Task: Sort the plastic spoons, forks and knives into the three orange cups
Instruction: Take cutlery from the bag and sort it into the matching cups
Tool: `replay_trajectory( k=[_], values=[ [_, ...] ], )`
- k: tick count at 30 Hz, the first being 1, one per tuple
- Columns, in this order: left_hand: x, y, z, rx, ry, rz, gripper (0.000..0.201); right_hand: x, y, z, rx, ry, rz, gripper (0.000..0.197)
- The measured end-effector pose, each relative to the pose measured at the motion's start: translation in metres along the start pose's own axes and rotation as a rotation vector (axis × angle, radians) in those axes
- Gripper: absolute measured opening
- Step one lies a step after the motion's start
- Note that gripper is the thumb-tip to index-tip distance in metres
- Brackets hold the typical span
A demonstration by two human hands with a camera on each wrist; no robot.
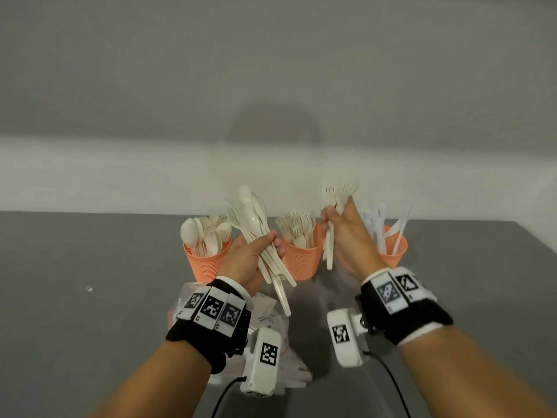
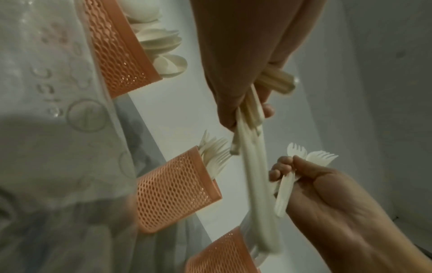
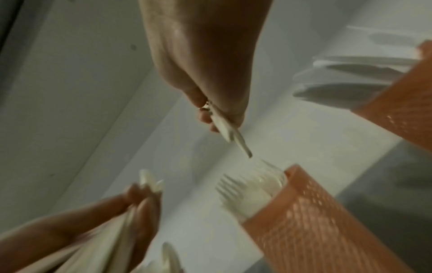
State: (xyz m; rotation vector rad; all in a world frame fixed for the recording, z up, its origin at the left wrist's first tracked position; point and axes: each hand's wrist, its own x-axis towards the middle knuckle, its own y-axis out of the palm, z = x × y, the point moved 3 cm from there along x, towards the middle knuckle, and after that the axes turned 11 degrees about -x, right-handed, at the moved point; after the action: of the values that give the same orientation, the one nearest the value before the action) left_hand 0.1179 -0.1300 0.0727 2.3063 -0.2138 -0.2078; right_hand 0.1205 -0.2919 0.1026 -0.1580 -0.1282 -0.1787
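Three orange mesh cups stand in a row on the grey table: the left cup (image 1: 205, 262) holds spoons, the middle cup (image 1: 301, 259) holds forks, the right cup (image 1: 393, 251) holds knives. My left hand (image 1: 256, 254) grips a mixed bundle of cream spoons and forks (image 1: 256, 230) between the left and middle cups. Just right of the middle cup, my right hand (image 1: 340, 233) holds a few forks (image 1: 337, 194), tines up. In the left wrist view the bundle (image 2: 252, 166) runs down from my left hand (image 2: 243, 103), and my right hand (image 2: 311, 184) pinches its forks (image 2: 313, 155).
A crumpled clear plastic bag (image 1: 271, 315) lies on the table under my left wrist. A small clear scrap (image 1: 89, 288) sits at the left. A pale wall rises behind the table's far edge. Cables trail from both wrist cameras.
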Motion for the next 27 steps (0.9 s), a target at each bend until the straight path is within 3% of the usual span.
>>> replay_trajectory(
  k=[2,6,12,14,17,19,21,25,27],
  values=[
    [0.001,-0.003,-0.004,0.025,0.007,0.005,0.011,0.019,-0.004,0.008,-0.097,-0.048,-0.074,0.017],
    [0.001,-0.004,-0.008,0.028,0.041,0.023,0.009,0.044,0.007,0.002,-0.114,-0.101,-0.165,0.038],
    [0.002,-0.010,-0.009,0.117,-0.020,0.034,0.016,0.046,0.021,-0.046,-0.267,0.068,-0.029,0.053],
    [0.001,-0.009,-0.009,0.118,-0.030,0.019,0.019,0.045,0.016,-0.042,-0.364,-0.045,-0.095,0.061],
    [0.003,-0.007,-0.007,0.062,-0.045,0.002,0.022,0.032,0.012,-0.018,-0.453,-0.310,-0.209,0.044],
    [0.006,-0.007,-0.006,0.006,-0.048,-0.020,0.020,0.015,0.016,-0.005,-0.414,-0.356,-0.110,0.027],
    [0.013,-0.013,-0.007,-0.052,-0.042,-0.083,0.015,-0.005,0.022,-0.004,-0.399,-0.291,0.056,0.019],
    [0.020,-0.019,-0.009,-0.135,-0.022,-0.173,0.011,-0.033,0.035,-0.032,-0.369,0.079,0.458,0.036],
    [0.021,-0.019,-0.009,-0.132,-0.010,-0.175,0.011,-0.039,0.038,-0.040,-0.208,0.161,0.546,0.042]
  ],
)
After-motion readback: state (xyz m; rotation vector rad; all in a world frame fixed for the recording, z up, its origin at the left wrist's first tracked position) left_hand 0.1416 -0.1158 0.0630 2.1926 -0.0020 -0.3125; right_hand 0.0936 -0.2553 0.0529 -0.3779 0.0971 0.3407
